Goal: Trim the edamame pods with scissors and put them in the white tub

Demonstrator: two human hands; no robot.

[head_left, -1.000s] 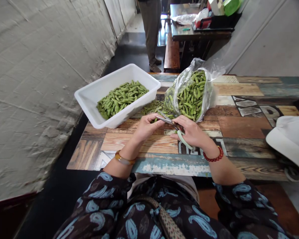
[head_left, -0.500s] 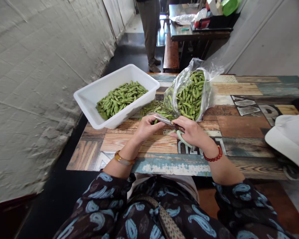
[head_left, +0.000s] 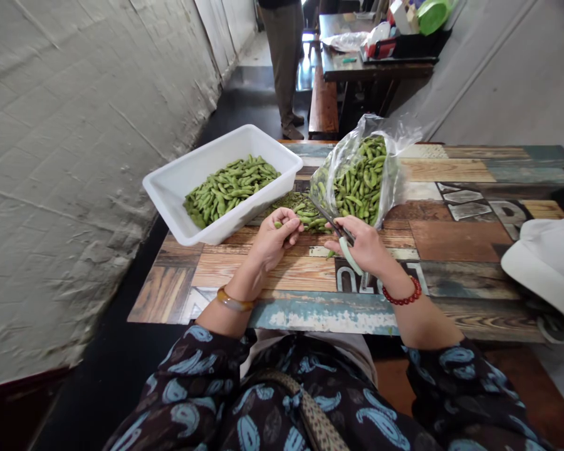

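Observation:
Between the closed fingers of my left hand (head_left: 276, 237) is a green soybean pod (head_left: 277, 224), mostly hidden by them. My right hand (head_left: 361, 243) grips a pair of scissors (head_left: 350, 254) with pale green handles, its dark blades pointing up and left, apart from the pod. Just beyond my hands lies a pile of loose pods and trimmings (head_left: 305, 210). Left of it stands a white plastic tub (head_left: 169, 188) partly filled with pods. On the right, a clear plastic bag (head_left: 329, 178) lies open, full of more pods.
The patchwork wood-patterned table (head_left: 455, 238) carries all this. A white cap (head_left: 545, 254) sits at its right edge. Beyond are a bench (head_left: 323, 103), another table (head_left: 345, 25) with a black tray of items, and a standing person's legs (head_left: 286, 62). A rough white wall (head_left: 75, 125) runs along the left.
My hands have drawn apart. The scissor blades, earlier up against my left fingers, have swung away to the right and now point up toward the bag.

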